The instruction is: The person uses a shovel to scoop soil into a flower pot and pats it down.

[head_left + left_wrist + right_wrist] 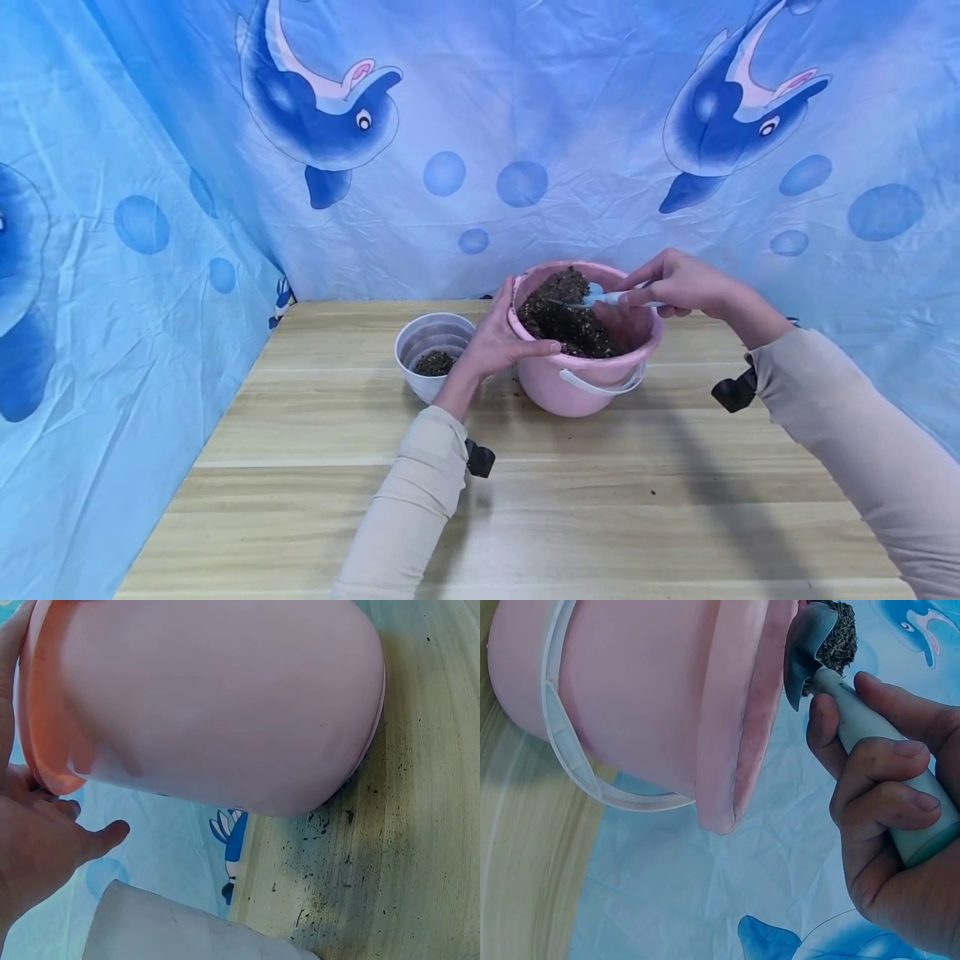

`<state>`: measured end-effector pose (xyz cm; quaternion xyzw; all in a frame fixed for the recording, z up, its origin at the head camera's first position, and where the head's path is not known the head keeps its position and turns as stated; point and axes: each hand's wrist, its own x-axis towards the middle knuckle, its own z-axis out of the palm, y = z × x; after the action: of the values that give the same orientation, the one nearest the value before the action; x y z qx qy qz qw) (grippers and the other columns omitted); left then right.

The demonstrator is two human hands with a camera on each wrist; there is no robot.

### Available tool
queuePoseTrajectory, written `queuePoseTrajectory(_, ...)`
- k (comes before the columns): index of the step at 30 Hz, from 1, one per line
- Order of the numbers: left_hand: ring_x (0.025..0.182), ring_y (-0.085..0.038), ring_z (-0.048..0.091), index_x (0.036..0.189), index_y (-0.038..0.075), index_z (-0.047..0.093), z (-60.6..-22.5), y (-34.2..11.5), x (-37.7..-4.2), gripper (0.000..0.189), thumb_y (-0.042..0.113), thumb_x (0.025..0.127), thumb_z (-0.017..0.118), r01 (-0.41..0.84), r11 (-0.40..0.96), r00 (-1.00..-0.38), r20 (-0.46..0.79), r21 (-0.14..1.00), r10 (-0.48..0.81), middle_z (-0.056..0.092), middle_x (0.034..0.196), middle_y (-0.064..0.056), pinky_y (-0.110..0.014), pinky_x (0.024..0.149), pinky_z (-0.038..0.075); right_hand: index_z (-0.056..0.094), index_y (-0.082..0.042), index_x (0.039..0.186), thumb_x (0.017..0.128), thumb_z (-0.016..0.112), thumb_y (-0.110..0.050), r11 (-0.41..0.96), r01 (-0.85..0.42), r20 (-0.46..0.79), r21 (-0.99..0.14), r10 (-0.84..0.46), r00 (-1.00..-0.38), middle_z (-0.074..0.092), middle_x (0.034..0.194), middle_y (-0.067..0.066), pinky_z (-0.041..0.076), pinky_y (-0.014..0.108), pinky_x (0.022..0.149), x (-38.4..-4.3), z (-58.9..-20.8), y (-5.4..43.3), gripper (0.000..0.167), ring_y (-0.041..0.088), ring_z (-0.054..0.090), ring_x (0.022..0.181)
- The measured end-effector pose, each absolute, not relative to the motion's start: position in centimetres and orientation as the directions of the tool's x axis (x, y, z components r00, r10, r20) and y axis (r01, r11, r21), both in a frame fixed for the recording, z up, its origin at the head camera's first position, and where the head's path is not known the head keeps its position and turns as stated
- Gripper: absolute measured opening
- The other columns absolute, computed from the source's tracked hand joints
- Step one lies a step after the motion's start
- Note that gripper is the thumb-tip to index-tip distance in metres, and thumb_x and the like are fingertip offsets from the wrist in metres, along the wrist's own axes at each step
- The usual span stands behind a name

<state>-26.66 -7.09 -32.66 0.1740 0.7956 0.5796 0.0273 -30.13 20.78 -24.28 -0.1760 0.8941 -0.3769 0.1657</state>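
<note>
A pink bucket (562,390) with a white handle (600,386) stands upright on the table, partly filled with dark soil (577,329). The left hand (495,333) holds the bucket's rim on its left side. Above the soil, the right hand (686,287) grips the pale handle of a small garden trowel (870,720). In the right wrist view, a heap of soil (840,637) sits on the trowel's blade at the bucket's mouth. Left of the bucket is a white pot (420,385) with a little soil (435,362) at its bottom.
The wooden table (315,467) carries scattered soil crumbs (322,877) near the bucket's base. A blue curtain (465,108) with printed dolphins hangs behind and at the left, close to the table's back edge.
</note>
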Motion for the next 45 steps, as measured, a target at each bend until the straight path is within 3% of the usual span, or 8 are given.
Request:
queuePoseTrajectory(15, 0.147, -0.016, 0.001, 0.153, 0.038, 0.001, -35.3, -8.0, -28.5, 0.132, 0.043, 0.058, 0.092, 0.243, 0.289, -0.958, 0.181, 0.926, 0.223, 0.0, 0.161, 0.006, -0.043, 0.118, 0.011, 0.068, -0.003, 0.12, 0.089, 0.067, -0.016, 0.646, -0.247, -0.126, -0.722, -0.474, -0.872, 0.038, 0.05, -0.004, 0.027, 0.021, 0.038, -30.0, -24.0, 19.7, 0.033, 0.007, 0.026, 0.04)
queuePoseTrajectory(26, 0.147, -0.016, 0.003, 0.155, 0.029, -0.002, -35.3, -10.1, -28.2, 0.135, 0.049, 0.058, 0.089, 0.276, 0.363, -0.954, 0.205, 0.89, 0.221, 0.001, 0.161, 0.007, -0.043, 0.118, 0.011, 0.072, -0.006, 0.114, 0.086, 0.07, -0.014, 0.642, -0.309, -0.059, -0.701, -0.485, -0.873, 0.064, 0.07, 0.004, 0.026, 0.02, 0.038, -30.3, -23.8, 17.7, 0.029, 0.004, 0.027, 0.039)
queuePoseTrajectory(31, 0.147, -0.016, 0.002, 0.155, 0.029, -0.003, -35.4, -11.2, -28.1, 0.135, 0.05, 0.058, 0.089, 0.284, 0.363, -0.952, 0.216, 0.888, 0.216, 0.0, 0.161, 0.008, -0.044, 0.118, 0.011, 0.073, -0.008, 0.112, 0.085, 0.072, -0.016, 0.663, -0.379, -0.006, -0.645, -0.501, -0.866, 0.072, 0.094, 0.007, 0.038, 0.025, 0.052, -30.3, -23.7, 16.5, 0.028, 0.009, 0.044, 0.057)
queuePoseTrajectory(35, 0.147, -0.016, 0.002, 0.154, 0.031, -0.004, -35.4, -12.4, -27.8, 0.133, 0.047, 0.06, 0.089, 0.276, 0.354, -0.955, 0.215, 0.893, 0.203, -0.001, 0.161, 0.01, -0.045, 0.118, 0.011, 0.074, -0.01, 0.112, 0.086, 0.072, -0.019, 0.666, -0.402, -0.005, -0.629, -0.52, -0.854, 0.073, 0.098, 0.009, 0.041, 0.028, 0.064, -30.5, -23.6, 15.3, 0.028, 0.012, 0.05, 0.064)
queuePoseTrajectory(40, 0.147, -0.015, 0.001, 0.154, 0.033, -0.003, -35.3, -13.7, -27.5, 0.128, 0.044, 0.065, 0.088, 0.262, 0.379, -0.962, 0.208, 0.887, 0.179, -0.001, 0.161, 0.008, -0.046, 0.118, 0.012, 0.073, -0.013, 0.113, 0.088, 0.071, -0.023, 0.623, -0.421, -0.027, -0.66, -0.579, -0.815, 0.068, 0.118, 0.007, 0.034, 0.024, 0.045, -30.9, -23.9, 14.1, 0.027, 0.008, 0.032, 0.044)
queuePoseTrajectory(43, 0.147, -0.014, 0.0, 0.154, 0.034, -0.002, -35.3, -14.3, -27.3, 0.127, 0.044, 0.065, 0.088, 0.254, 0.377, -0.964, 0.202, 0.891, 0.171, -0.001, 0.161, 0.009, -0.045, 0.118, 0.012, 0.072, -0.013, 0.116, 0.089, 0.069, -0.022, 0.583, -0.458, -0.014, -0.671, -0.628, -0.778, 0.06, 0.132, 0.004, 0.039, 0.022, 0.052, -31.1, -24.1, 13.5, 0.028, 0.011, 0.06, 0.067)
queuePoseTrajectory(44, 0.147, -0.014, 0.0, 0.154, 0.035, -0.002, -35.4, -14.5, -27.2, 0.127, 0.043, 0.065, 0.088, 0.249, 0.371, -0.966, 0.2, 0.895, 0.166, -0.001, 0.161, 0.009, -0.045, 0.118, 0.012, 0.071, -0.013, 0.117, 0.09, 0.069, -0.021, 0.571, -0.467, -0.011, -0.675, -0.641, -0.768, 0.058, 0.135, 0.004, 0.042, 0.021, 0.058, -31.1, -24.1, 13.2, 0.028, 0.013, 0.065, 0.085)
queuePoseTrajectory(45, 0.147, -0.013, -0.001, 0.154, 0.036, -0.002, -35.4, -14.7, -27.1, 0.127, 0.044, 0.065, 0.088, 0.245, 0.368, -0.966, 0.197, 0.897, 0.165, -0.001, 0.161, 0.01, -0.045, 0.118, 0.013, 0.071, -0.014, 0.117, 0.09, 0.068, -0.02, 0.563, -0.468, -0.013, -0.681, -0.648, -0.762, 0.057, 0.136, 0.003, 0.042, 0.022, 0.058, -31.1, -24.2, 13.0, 0.028, 0.015, 0.065, 0.086)
